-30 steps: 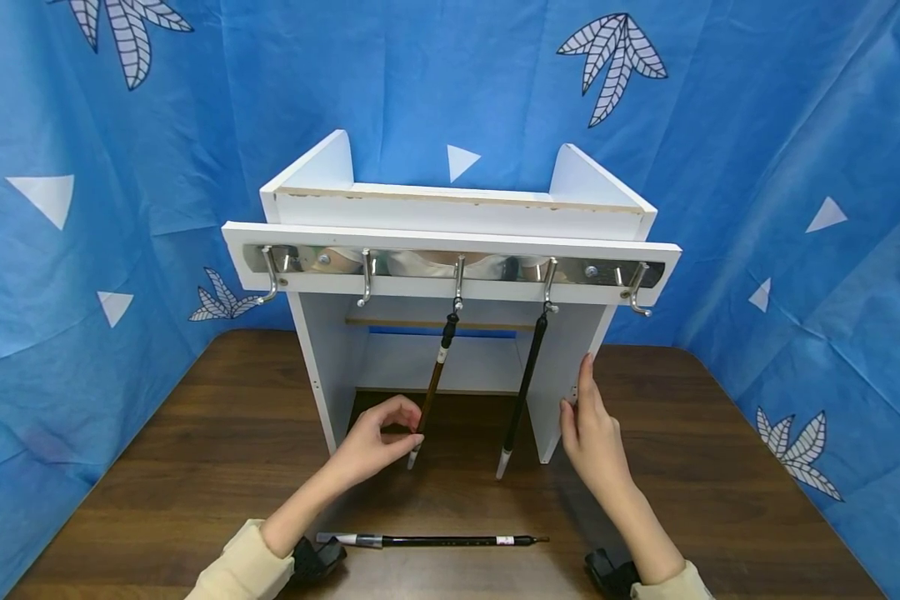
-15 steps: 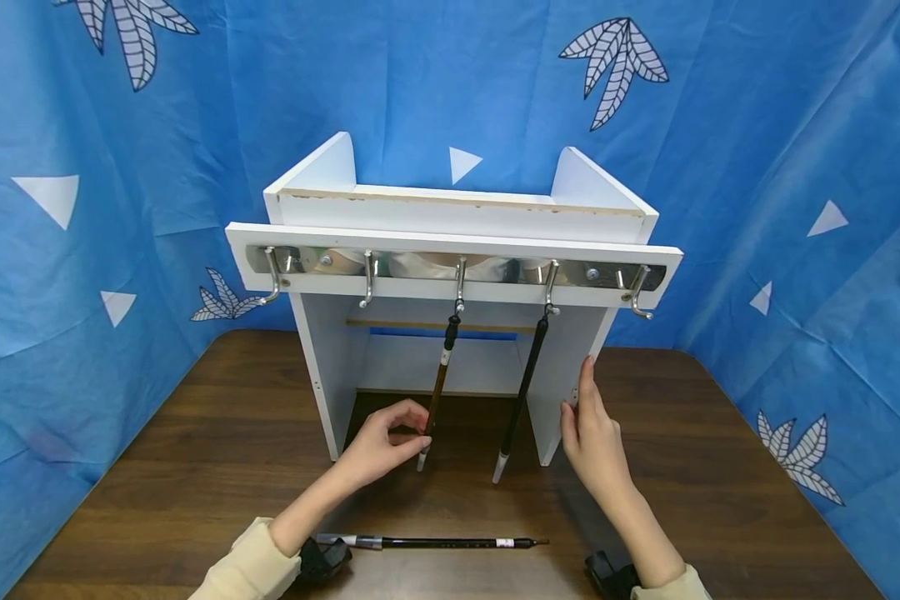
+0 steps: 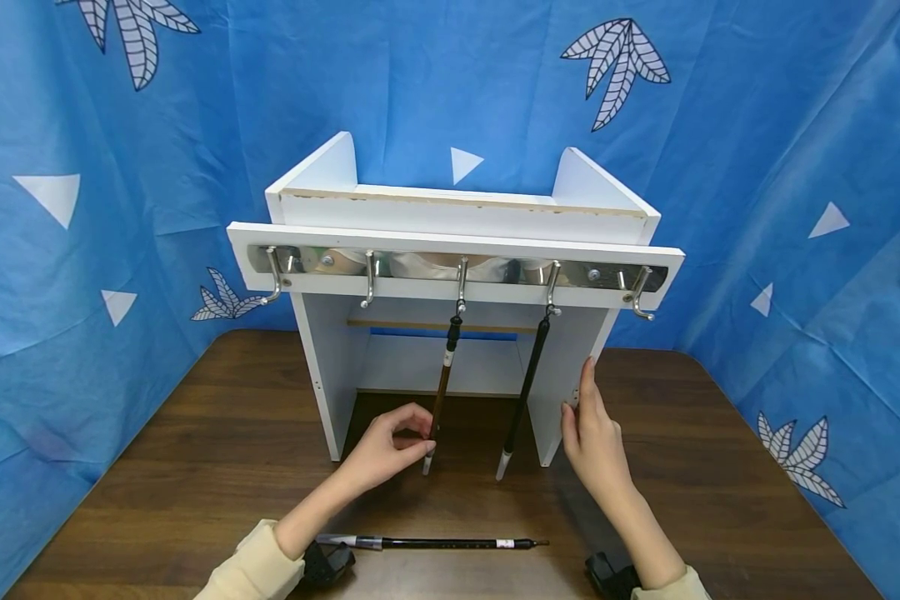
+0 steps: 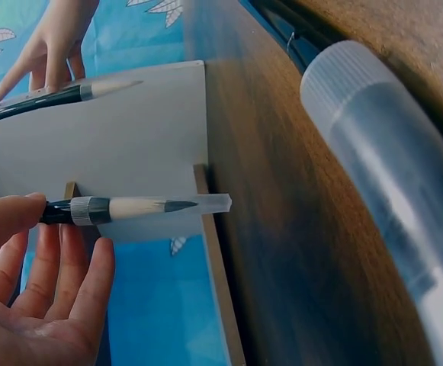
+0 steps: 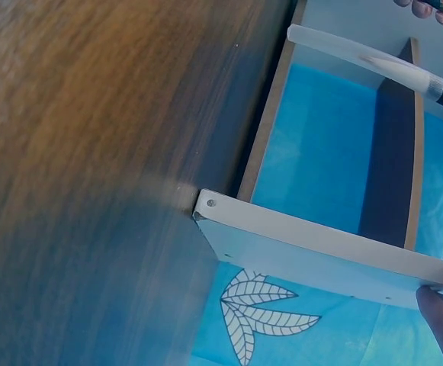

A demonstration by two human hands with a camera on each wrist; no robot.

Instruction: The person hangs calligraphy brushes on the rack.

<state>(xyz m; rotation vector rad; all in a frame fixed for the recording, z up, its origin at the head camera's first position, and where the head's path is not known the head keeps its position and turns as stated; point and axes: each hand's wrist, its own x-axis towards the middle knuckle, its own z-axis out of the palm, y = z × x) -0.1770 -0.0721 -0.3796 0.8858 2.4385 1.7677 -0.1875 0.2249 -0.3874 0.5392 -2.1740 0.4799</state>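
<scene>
My left hand (image 3: 390, 442) pinches the lower end of a brown-handled calligraphy brush (image 3: 444, 379), which hangs by its loop from the middle hook (image 3: 462, 279). In the left wrist view, thumb and fingertips hold it just above the ribbed collar, and a clear cap (image 4: 213, 203) covers its bristles. A black calligraphy brush (image 3: 528, 379) hangs tilted from the hook to the right. My right hand (image 3: 596, 429) rests with extended fingers against the right side panel (image 3: 570, 379) of the white shelf unit (image 3: 457, 208). A third brush (image 3: 450, 543) lies capped on the table in front.
The hook rail (image 3: 450, 265) spans the front of the unit and bears several metal hooks. Under everything is a dark wooden table (image 3: 682, 467). A blue patterned cloth (image 3: 450, 75) hangs behind and at both sides.
My left hand has moved slightly right, bringing the brown-handled brush's lower end with it. The black brush has swayed a little. My right hand stays on the panel.
</scene>
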